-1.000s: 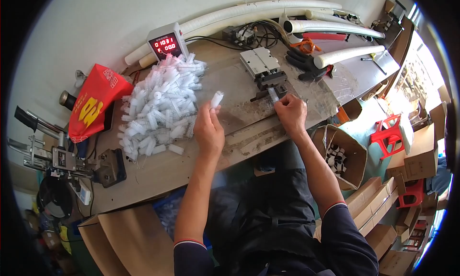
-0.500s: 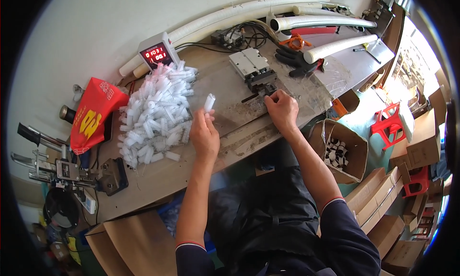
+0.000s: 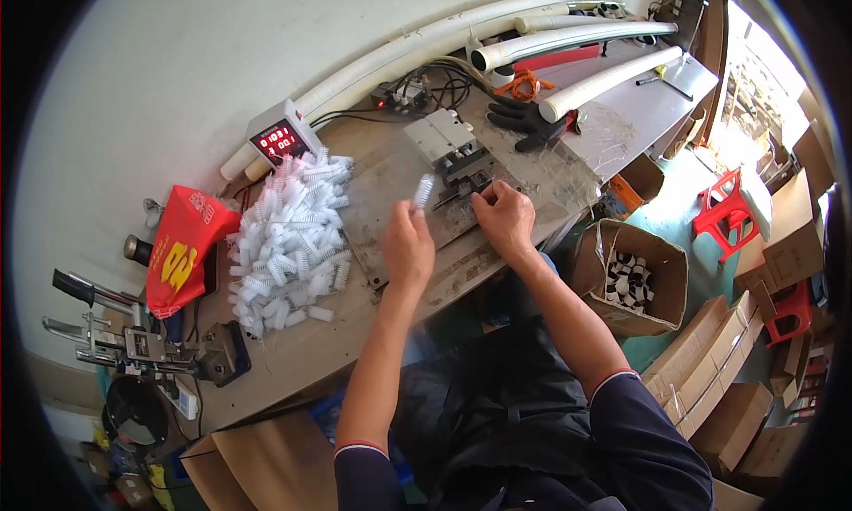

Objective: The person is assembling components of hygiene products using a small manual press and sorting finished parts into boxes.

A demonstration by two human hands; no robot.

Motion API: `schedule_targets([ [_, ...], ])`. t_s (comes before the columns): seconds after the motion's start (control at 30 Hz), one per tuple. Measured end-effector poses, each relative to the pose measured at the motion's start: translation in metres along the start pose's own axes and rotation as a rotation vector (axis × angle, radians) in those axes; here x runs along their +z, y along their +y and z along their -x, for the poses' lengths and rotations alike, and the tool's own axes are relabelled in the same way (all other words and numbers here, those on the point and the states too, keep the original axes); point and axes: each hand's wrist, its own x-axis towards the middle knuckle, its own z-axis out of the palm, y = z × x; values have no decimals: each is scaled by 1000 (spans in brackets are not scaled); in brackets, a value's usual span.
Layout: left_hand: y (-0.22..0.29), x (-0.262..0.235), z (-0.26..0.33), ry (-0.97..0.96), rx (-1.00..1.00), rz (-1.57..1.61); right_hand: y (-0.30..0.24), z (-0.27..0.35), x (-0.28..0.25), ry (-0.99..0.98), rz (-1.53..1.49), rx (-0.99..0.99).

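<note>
My left hand (image 3: 409,249) is closed around the lower end of a small white coiled plastic piece (image 3: 423,192), which sticks up from the fingertips. It hovers over the bench, left of a metal clamping fixture (image 3: 466,184) with a pale block-shaped cylinder (image 3: 441,139) behind it. At the near side of that fixture, my right hand (image 3: 508,220) has thumb and fingers pinched together; whatever lies between them is hidden. A heap of similar white coiled pieces (image 3: 293,236) covers the bench to the left of my left hand.
Behind the heap stands a box with a red digital display (image 3: 284,142). A red bag (image 3: 185,245) and a lever press (image 3: 142,341) are at the left. A black glove (image 3: 531,121) and white tubes (image 3: 612,83) lie at the back right. An open carton (image 3: 666,285) stands right of the bench.
My left hand has moved right with the coiled piece, toward the fixture. My right hand stays pinched at the fixture. The whole view has shifted slightly.
</note>
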Motion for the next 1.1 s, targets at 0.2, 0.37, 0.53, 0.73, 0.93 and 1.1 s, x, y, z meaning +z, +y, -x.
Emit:
schedule_targets([
  [0.2, 11, 15, -1, -57, 237, -95, 2, -2, -2, -3, -20, 5],
  [0.37, 10, 18, -6, -73, 298, -114, 1, -3, -1, -10, -62, 9],
  [0.53, 6, 8, 2, 31, 308, -90, 7, -2, 0, 14, -173, 17],
  [0.73, 10, -10, 24, 64, 143, 0, 20, -2, 1, -13, -398, -87],
  [0.93, 15, -11, 34, 100, 188, 49, 10, 3, -12, -345, -746, -139],
  [1.1, 14, -13, 36, -3, 137, 59, 25, -6, -1, -452, -694, -128],
])
